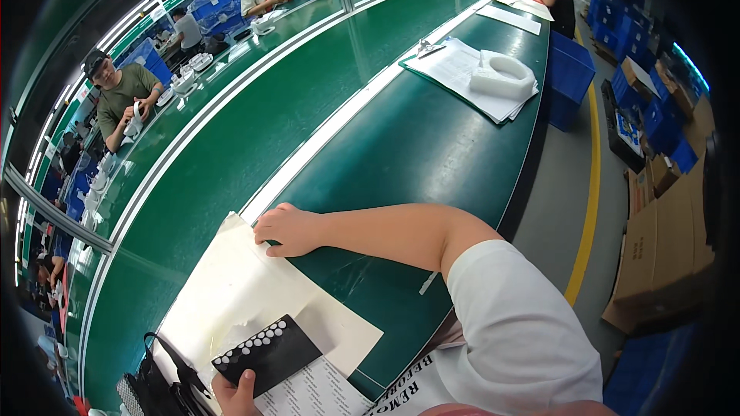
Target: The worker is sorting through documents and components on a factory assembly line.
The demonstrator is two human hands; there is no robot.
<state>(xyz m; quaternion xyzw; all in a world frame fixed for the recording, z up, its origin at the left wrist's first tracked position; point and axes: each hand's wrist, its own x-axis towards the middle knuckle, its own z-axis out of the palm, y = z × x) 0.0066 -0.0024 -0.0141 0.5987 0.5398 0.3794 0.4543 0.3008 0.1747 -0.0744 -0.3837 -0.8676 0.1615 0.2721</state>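
Observation:
At the lower edge my left hand [235, 394] is closed on a black sheet [277, 358], its thumb lying across the near end. A row of white round dots [250, 343] runs along the sheet's upper edge. My right arm reaches across the green table [401, 162]. My right hand [291, 229] rests at the far corner of a cream-coloured board [239, 277], its fingers curled down. What those fingers hold, if anything, is hidden. A printed white sheet [320, 389] lies partly under the black one.
A black strapped bag [166, 381] sits at the lower left. Farther off, a clipboard with papers [443, 65] bears a white foam ring [502, 75]. The green conveyor belt [231, 139] runs alongside; other people sit beyond it. Blue bins [570, 81] and cartons [663, 223] stand right.

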